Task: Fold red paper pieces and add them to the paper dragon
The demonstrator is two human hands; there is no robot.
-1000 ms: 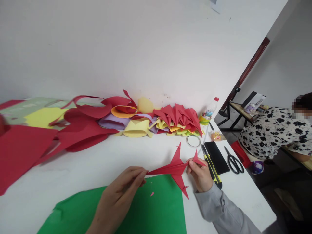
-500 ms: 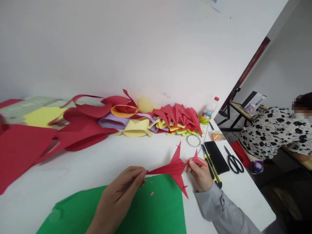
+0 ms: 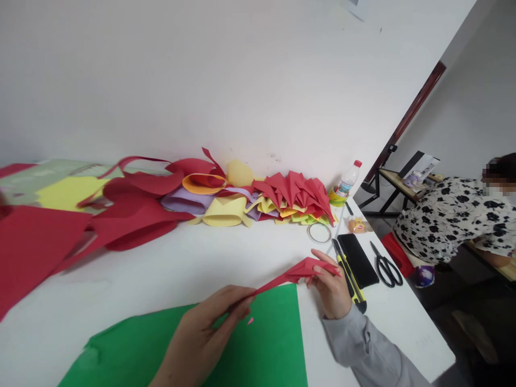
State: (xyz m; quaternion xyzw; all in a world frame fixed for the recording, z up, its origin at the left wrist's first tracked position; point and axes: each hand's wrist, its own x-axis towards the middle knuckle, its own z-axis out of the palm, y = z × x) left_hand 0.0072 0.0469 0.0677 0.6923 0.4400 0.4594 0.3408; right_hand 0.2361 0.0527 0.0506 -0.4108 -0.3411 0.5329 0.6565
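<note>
Fingers of left hand [image 3: 205,329] pinch shut on narrow end of folded red paper figure [image 3: 300,270], near far right corner of green paper sheet [image 3: 270,344]; right hand [image 3: 334,290] half-spread about other end, grip unclear.

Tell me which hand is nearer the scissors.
Right. The right hand is a little to the left of the black-handled scissors; the left hand is much farther left, over the green paper.

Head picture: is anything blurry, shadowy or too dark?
In the head view: folded red paper fairly clear; blotch at the left edge blurred; soft shadow under the curled red paper; lower right corner very dark; blocky squares hide part of the other person.
</note>
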